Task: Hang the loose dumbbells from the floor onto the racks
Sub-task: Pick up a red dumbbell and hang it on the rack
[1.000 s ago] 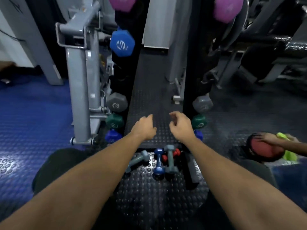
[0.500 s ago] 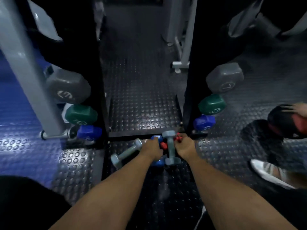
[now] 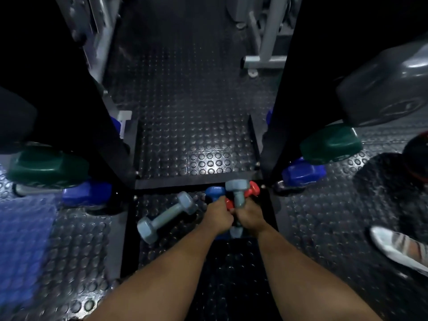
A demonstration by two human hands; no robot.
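Note:
Several small dumbbells lie on the studded floor between two black racks. My left hand [image 3: 217, 215] is closed around the handle of a blue dumbbell [image 3: 214, 192]. Beside it, my right hand [image 3: 250, 215] grips the handle of a grey dumbbell [image 3: 237, 188]. A red dumbbell [image 3: 253, 189] lies wedged between and behind them, partly hidden. Another grey dumbbell [image 3: 165, 216] lies loose and diagonal to the left of my hands. The left rack [image 3: 99, 126] and right rack [image 3: 287, 107] stand on either side.
Green [image 3: 46, 166] and blue [image 3: 86, 193] dumbbells hang low on the left rack; grey [image 3: 382, 89], green [image 3: 331, 144] and blue [image 3: 303, 173] ones hang on the right rack. Another person's shoe [image 3: 398, 246] and a dark ball [image 3: 416, 158] are at the right. A grey machine frame [image 3: 266, 59] stands behind.
My head has dropped closer to the floor. Both hands went from hovering with nothing in them to reaching down and closing on the blue and grey dumbbells.

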